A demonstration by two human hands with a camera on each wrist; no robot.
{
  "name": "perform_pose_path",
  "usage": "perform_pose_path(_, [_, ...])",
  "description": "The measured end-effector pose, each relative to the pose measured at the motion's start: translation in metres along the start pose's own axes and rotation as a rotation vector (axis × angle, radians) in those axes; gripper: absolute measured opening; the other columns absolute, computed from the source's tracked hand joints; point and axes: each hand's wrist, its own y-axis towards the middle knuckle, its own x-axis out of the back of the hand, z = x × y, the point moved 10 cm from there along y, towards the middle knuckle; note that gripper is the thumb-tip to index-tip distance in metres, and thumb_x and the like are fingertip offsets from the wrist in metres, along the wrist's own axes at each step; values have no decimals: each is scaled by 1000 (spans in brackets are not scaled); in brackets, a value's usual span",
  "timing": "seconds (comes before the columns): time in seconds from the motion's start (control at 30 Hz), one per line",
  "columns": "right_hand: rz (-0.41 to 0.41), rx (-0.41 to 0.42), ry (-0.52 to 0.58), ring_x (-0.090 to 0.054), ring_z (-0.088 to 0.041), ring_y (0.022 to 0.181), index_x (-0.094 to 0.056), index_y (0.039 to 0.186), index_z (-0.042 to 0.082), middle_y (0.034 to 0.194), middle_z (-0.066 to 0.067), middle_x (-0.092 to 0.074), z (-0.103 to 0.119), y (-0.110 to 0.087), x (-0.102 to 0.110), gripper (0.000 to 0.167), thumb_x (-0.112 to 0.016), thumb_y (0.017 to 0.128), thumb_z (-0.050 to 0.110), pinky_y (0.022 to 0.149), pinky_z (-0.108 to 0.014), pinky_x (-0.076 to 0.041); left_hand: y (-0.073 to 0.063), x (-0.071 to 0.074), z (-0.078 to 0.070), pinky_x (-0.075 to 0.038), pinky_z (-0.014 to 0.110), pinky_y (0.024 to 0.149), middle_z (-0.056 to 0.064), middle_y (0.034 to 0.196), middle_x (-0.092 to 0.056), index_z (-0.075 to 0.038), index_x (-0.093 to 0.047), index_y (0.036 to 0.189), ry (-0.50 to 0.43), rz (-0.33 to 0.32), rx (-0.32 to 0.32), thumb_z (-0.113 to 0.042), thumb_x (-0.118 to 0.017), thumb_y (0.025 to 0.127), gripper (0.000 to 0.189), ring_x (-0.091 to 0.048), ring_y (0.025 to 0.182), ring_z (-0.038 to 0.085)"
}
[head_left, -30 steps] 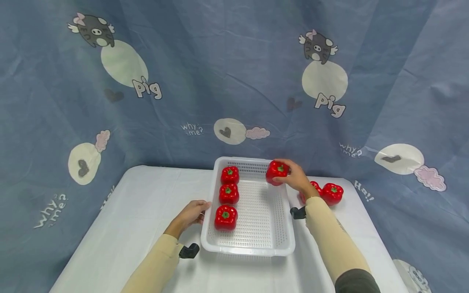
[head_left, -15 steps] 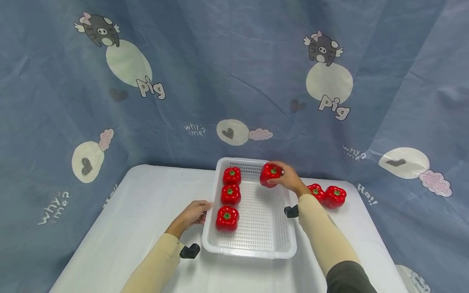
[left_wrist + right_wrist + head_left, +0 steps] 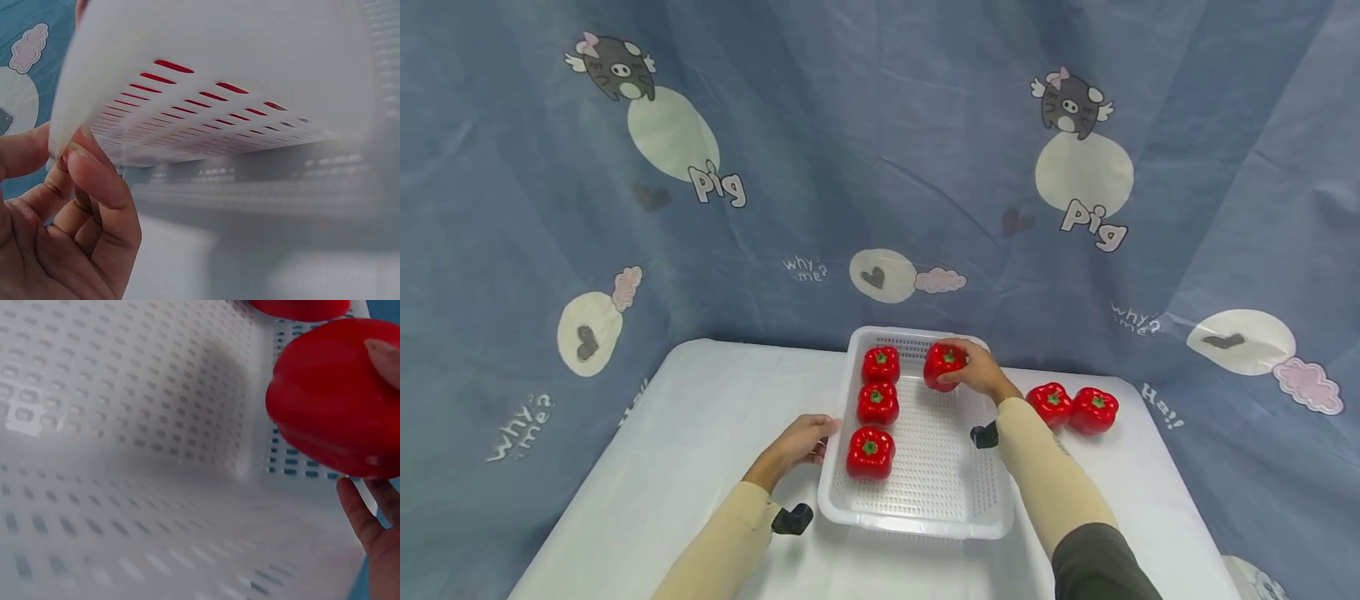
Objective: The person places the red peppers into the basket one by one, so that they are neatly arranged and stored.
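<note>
A white perforated plastic basket [image 3: 917, 527] sits at the middle of the table. My left hand [image 3: 801, 440] pinches its left rim between thumb and fingers, as the left wrist view shows close up beside the slotted wall [image 3: 262, 69]. My right hand [image 3: 981, 372] grips a red bell pepper [image 3: 942, 367] over the far right part of the basket. In the right wrist view that pepper [image 3: 337, 400] is above the basket floor, with thumb and fingers around it. Three red bell peppers stand in a column along the left side, the nearest pepper [image 3: 870, 453] largest in view.
Two more red bell peppers, a left one [image 3: 1049, 405] and a right one [image 3: 1093, 411], lie on the white tabletop [image 3: 700, 417] to the right of the basket. A blue patterned curtain [image 3: 820, 167] hangs behind the table.
My right hand has carried the bell pepper leftward, from the basket's far right corner toward the pepper column. My left hand has stayed on the rim. The whole head view has shifted slightly.
</note>
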Motion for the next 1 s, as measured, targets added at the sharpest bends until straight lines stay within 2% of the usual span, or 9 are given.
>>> perform_pose_path(0.23, [12, 55, -52, -43, -38, 129, -51, 138, 9, 139, -17, -50, 1, 12, -19, 67, -79, 77, 6, 102, -54, -40, -2, 0, -1, -48, 23, 55, 7, 81, -61, 3, -63, 107, -25, 11, -22, -23, -52, 99, 29, -53, 65, 14])
perform_pose_path(0.5, [-30, 9, -73, -41, -37, 131, -52, 138, 11, 139, -15, -49, -5, 20, -35, 68, -80, 76, 4, 103, -55, -38, -2, 0, 0, -48, 22, 53, 7, 79, -60, 2, -63, 104, -31, 14, -19, -22, -52, 99, 27, -52, 63, 14])
perform_pose_path(0.67, [-46, 32, -57, -39, -38, 132, -52, 137, 10, 139, -17, -48, -5, 20, -38, 67, -79, 76, 1, 106, -57, -34, -1, -2, -1, -47, 22, 53, 7, 78, -60, 0, -63, 103, -29, 15, -19, -22, -52, 99, 25, -51, 62, 14])
perform_pose_path(1.0, [-41, 54, -66, -39, -37, 132, -52, 137, 11, 139, -16, -48, -5, 22, -41, 67, -79, 76, 1, 107, -56, -33, -2, 1, 2, -49, 22, 54, 7, 80, -61, 0, -63, 104, -17, 2, -14, -23, -53, 99, 26, -53, 64, 14])
